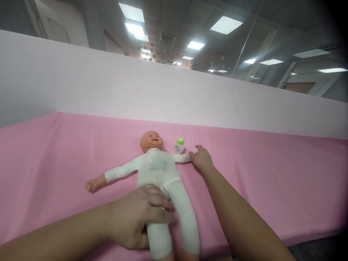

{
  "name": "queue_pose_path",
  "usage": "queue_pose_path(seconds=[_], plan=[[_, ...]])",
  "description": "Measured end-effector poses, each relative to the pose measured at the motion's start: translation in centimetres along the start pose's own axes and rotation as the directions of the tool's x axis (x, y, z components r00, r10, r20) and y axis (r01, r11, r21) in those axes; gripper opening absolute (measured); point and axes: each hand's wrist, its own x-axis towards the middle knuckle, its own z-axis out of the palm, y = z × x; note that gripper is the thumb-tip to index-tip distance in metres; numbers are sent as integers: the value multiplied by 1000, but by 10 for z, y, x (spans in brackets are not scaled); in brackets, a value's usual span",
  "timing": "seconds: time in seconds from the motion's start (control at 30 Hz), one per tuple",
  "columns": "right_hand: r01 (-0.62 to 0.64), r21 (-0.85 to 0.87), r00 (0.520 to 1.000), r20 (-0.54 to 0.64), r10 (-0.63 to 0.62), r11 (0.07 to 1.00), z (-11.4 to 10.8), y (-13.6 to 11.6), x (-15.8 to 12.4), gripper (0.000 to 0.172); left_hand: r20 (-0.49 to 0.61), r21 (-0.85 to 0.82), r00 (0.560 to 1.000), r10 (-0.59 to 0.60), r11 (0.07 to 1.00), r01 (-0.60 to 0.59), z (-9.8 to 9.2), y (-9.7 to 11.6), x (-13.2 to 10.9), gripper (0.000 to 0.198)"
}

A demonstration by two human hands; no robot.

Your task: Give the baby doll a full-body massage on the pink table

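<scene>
A baby doll (156, 168) with a white cloth body lies on its back on the pink mat, its head away from me and its arms spread. My left hand (148, 214) lies over the doll's upper leg on the left side, fingers wrapped across the thigh. My right hand (201, 157) is closed at the end of the doll's arm on the right, and the doll's hand there is hidden behind my fingers. Beside the doll's head stands a small clear bottle (179, 145) with a green cap, just left of my right hand and apart from it.
The pink mat (272, 181) covers a raised surface, with its near edge at the lower right. Behind it runs a low white wall (163, 90). Above that wall is a glass panel (190, 32) showing ceiling lights.
</scene>
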Motion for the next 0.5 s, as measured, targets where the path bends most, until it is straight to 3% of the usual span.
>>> queue_pose_path(seconds=[0.07, 0.17, 0.23, 0.3, 0.37, 0.43, 0.5], plan=[[133, -108, 988, -64, -141, 985, 0, -13, -11, 61, 2, -24, 1000, -6, 1000, 6, 0, -3, -1, 51], [373, -138, 917, -99, -387, 918, 7, -34, -34, 46, -6, -128, 1000, 14, 992, -14, -2, -9, -1, 56], [559, -21, 827, -68, -559, 829, 17, -46, -50, 35, -28, -212, 1000, 1, 977, -7, -5, -15, -4, 54], [736, 126, 672, -21, -740, 665, 28, -54, -65, 25, -86, -237, 988, -125, 966, 102, -7, -23, -9, 38], [801, 207, 575, 1, -818, 562, 39, -59, -77, 19, -183, -160, 927, -326, 941, 299, -10, -33, -14, 32], [808, 193, 567, 5, -824, 557, 47, -61, -84, 19, -287, -16, 835, -469, 874, 486, -14, -44, -19, 34], [810, 124, 576, 8, -817, 573, 52, -62, -88, 24, -353, 122, 774, -525, 795, 595, -19, -55, -23, 34]])
